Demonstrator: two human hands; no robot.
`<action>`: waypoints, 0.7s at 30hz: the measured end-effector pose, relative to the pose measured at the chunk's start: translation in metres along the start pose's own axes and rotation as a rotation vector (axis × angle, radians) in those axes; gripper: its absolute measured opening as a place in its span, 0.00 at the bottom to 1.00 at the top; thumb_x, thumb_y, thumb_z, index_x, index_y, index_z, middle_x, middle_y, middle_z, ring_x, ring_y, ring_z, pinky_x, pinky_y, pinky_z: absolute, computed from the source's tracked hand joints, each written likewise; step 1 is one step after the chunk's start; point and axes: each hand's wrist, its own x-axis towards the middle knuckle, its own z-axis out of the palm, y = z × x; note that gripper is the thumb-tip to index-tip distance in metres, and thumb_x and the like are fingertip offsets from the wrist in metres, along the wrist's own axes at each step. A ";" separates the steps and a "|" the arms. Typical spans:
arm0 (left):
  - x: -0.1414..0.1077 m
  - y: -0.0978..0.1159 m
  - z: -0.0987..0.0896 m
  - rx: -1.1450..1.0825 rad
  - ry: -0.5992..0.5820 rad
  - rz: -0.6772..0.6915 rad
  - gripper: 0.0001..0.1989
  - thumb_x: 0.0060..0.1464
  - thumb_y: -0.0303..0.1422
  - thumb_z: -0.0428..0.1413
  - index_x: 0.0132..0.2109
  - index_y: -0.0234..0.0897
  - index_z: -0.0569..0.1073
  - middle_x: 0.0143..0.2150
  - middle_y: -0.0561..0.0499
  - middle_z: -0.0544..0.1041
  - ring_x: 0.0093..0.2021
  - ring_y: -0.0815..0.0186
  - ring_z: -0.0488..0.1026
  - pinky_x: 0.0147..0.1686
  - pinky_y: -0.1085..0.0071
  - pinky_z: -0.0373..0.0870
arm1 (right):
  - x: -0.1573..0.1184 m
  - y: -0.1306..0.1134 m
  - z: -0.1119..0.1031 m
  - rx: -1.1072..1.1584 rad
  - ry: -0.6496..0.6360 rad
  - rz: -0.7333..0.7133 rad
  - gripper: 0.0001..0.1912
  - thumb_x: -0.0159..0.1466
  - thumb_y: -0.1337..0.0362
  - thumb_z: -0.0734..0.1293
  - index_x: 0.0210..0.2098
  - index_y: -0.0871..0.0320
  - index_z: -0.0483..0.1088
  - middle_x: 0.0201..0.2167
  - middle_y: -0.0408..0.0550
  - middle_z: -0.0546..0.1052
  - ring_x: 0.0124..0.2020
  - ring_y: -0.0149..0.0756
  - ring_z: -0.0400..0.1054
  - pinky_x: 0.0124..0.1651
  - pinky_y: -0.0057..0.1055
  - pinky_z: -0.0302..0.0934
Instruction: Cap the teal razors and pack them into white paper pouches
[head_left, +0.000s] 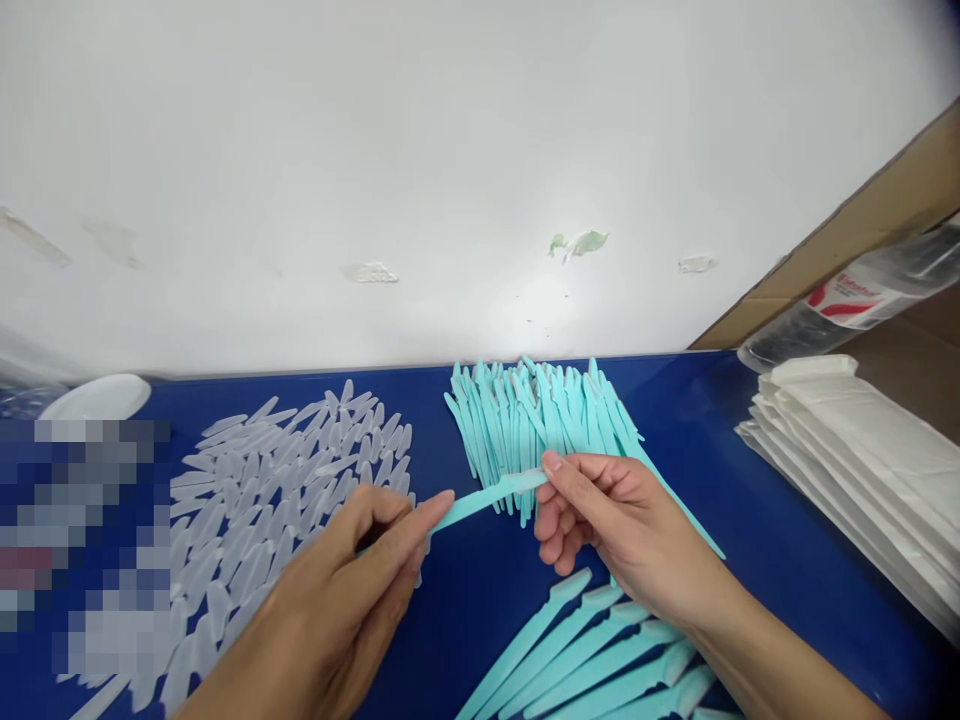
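A turquoise eyebrow razor (484, 497) is stretched between both hands over the blue tabletop. My left hand (367, 580) pinches its handle end. At the other end, the thumb and fingers of my right hand (600, 510) are closed on the pale, translucent tip. Behind the hands lies a dense pile of turquoise razors (555, 410). Nearer, below my right hand, several more razors (585, 650) are fanned out side by side. To the left, many small translucent caps (262, 500) are spread over the table, partly hidden by my left hand.
A white wall (420, 180) stands behind the blue table (442, 620). At the right are stacked white packets (855, 470), a clear bottle (847, 300) with a red and white label, and cardboard (840, 235). A white dish (101, 398) sits at the far left, beside a pixelated area.
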 end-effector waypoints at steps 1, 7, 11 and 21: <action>0.000 0.000 0.002 -0.002 0.003 0.005 0.28 0.76 0.24 0.42 0.76 0.50 0.60 0.45 0.50 0.67 0.38 0.69 0.70 0.38 0.75 0.72 | 0.000 0.000 0.001 -0.010 -0.003 0.006 0.20 0.70 0.49 0.73 0.31 0.59 0.78 0.24 0.45 0.82 0.23 0.28 0.77 0.26 0.21 0.72; 0.001 -0.002 0.008 0.046 0.059 0.036 0.26 0.75 0.24 0.45 0.74 0.50 0.63 0.45 0.50 0.69 0.38 0.70 0.71 0.38 0.74 0.71 | -0.001 0.001 0.000 -0.027 0.002 -0.007 0.20 0.70 0.48 0.72 0.31 0.58 0.78 0.25 0.44 0.81 0.23 0.28 0.77 0.27 0.22 0.73; 0.000 -0.008 -0.006 0.067 0.105 -0.030 0.22 0.74 0.28 0.49 0.68 0.53 0.71 0.44 0.50 0.75 0.39 0.67 0.74 0.37 0.75 0.72 | 0.001 -0.002 -0.004 0.023 0.041 -0.033 0.18 0.68 0.50 0.75 0.31 0.58 0.78 0.24 0.43 0.81 0.23 0.28 0.77 0.25 0.21 0.71; 0.004 -0.029 -0.037 -0.202 -0.064 -0.398 0.17 0.70 0.48 0.55 0.57 0.52 0.83 0.37 0.54 0.85 0.33 0.64 0.79 0.30 0.75 0.78 | -0.003 0.002 -0.002 0.008 0.010 -0.031 0.19 0.71 0.50 0.72 0.32 0.58 0.78 0.25 0.44 0.82 0.24 0.29 0.77 0.27 0.22 0.72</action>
